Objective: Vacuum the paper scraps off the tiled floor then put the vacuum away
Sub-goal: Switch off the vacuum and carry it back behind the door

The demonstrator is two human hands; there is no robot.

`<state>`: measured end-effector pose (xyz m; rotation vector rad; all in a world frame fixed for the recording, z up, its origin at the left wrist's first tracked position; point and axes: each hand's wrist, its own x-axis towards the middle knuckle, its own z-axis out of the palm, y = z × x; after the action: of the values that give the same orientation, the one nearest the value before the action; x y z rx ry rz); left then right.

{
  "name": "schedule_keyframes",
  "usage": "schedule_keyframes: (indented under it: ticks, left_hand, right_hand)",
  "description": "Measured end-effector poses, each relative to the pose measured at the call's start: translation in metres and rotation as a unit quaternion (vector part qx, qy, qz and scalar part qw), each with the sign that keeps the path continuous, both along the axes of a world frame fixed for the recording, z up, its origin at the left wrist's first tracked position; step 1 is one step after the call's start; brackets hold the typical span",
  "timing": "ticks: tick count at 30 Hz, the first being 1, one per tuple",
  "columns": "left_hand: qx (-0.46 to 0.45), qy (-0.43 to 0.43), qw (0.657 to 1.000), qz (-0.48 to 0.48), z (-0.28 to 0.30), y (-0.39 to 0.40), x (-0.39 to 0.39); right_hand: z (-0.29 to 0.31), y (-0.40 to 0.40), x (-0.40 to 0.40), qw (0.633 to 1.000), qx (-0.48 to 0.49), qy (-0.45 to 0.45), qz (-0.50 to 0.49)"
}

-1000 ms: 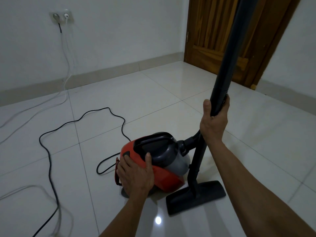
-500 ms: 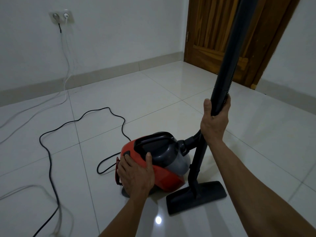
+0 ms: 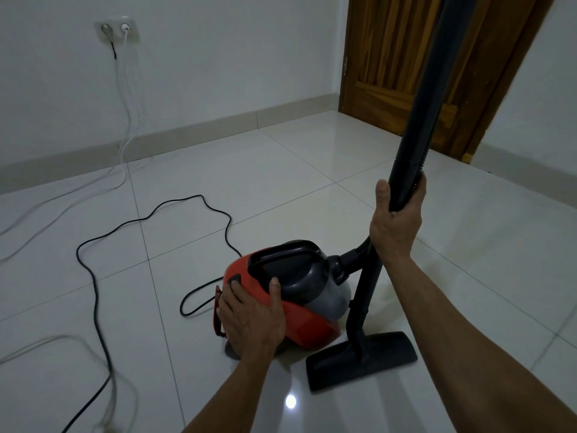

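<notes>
Vacuum (image 3: pixel 290 295) looks rigid, fairly heavy, so I'd lift by its top handle (image 3: pixel 287 254); left hand (image 3: pixel 249 320) rests spread on its shell, right hand (image 3: pixel 395 220) grips wand (image 3: pixel 418 126).

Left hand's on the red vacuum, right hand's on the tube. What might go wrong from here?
1. The black cord loops loose across the floor and appears plugged into the wall socket; carrying the vacuum off could tug it or trip the person.
2. The right hand grips the tube, which leans near the wooden door and may knock it.
3. The left hand only rests on the vacuum's body, so lifting may slip.
</notes>
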<state>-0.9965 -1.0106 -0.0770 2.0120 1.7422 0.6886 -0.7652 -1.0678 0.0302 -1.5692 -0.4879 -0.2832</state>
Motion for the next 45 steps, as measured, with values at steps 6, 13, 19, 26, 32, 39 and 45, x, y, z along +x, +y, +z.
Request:
schedule_keyframes:
  ticks: [6,13,19,26,32,39,45]
  left_hand:
    - [-0.003,-0.006,1.0,0.002,-0.001,-0.001,-0.001]
    - [-0.003,-0.006,1.0,-0.001,0.0,-0.001,-0.001]
    - [0.042,-0.03,0.998,-0.037,0.01,0.003,0.001]
    - [0.239,0.093,0.932,-0.254,0.051,0.04,0.031]
    - [0.287,0.112,0.89,-0.337,0.06,0.071,0.032]
    - [0.31,0.041,0.863,-0.397,0.069,0.113,0.063]
    - [0.252,0.036,0.884,-0.392,0.136,0.148,0.093]
  right_hand:
    - [0.0,0.0,-0.001,1.0,-0.001,0.002,-0.001]
    - [0.001,0.0,-0.001,1.0,-0.003,0.002,-0.005]
    - [0.001,-0.002,0.0,1.0,-0.001,0.01,-0.003]
    - [0.003,0.0,0.001,1.0,0.003,0.02,0.0]
    - [0.002,0.005,0.005,1.0,-0.004,0.009,0.002]
    - [0.017,0.032,0.034,0.999,-0.014,-0.016,0.031]
    - [0.082,0.076,0.064,0.998,-0.029,-0.04,0.049]
